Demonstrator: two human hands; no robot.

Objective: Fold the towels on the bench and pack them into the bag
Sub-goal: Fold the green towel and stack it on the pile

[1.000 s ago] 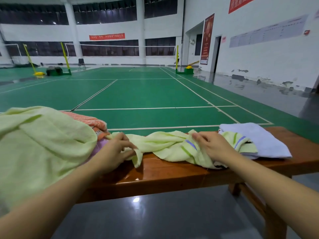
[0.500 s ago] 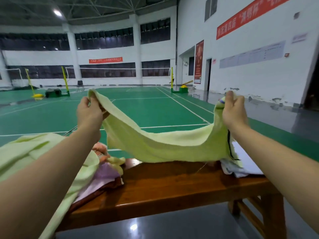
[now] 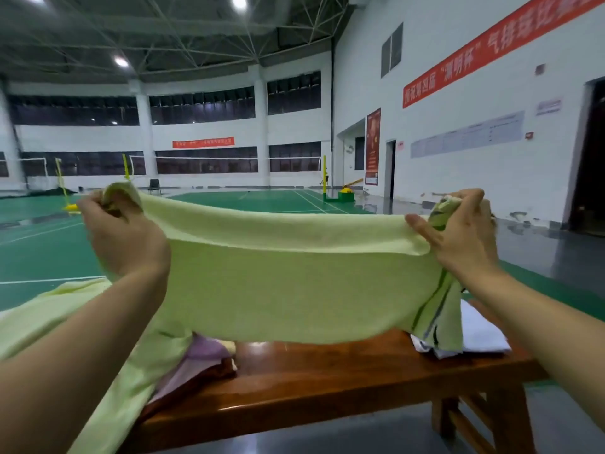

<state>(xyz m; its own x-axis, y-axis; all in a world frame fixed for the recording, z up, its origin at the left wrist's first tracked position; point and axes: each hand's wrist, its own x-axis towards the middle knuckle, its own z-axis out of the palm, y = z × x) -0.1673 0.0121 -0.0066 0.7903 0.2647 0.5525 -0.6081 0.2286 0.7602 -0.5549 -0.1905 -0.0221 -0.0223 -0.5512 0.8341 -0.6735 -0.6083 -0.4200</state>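
- A pale green towel (image 3: 294, 290) of soft, nubbly terry hangs spread wide in the air above the desk (image 3: 327, 381), its top edge rolled over and its right end crossed by dark green and blue stripes.
- The left hand (image 3: 126, 237) clenches a bunched top corner of it; the right hand (image 3: 458, 237) pinches the opposite corner, thumb laid along the upper edge.
- The desk is glossy reddish-brown wood with square legs, and it catches the ceiling lights.
- At its left end lies a heap: a large light green cloth (image 3: 49, 322) draping off the front edge, with a lilac towel (image 3: 203, 355) beneath it.
- At its right end sits a flat folded white towel (image 3: 481, 335), just behind the striped end.
- Around it is a sports hall: green court floor (image 3: 49, 250) with white lines, yellow net posts (image 3: 324, 178), white walls and a red banner (image 3: 491, 50) with pale characters.
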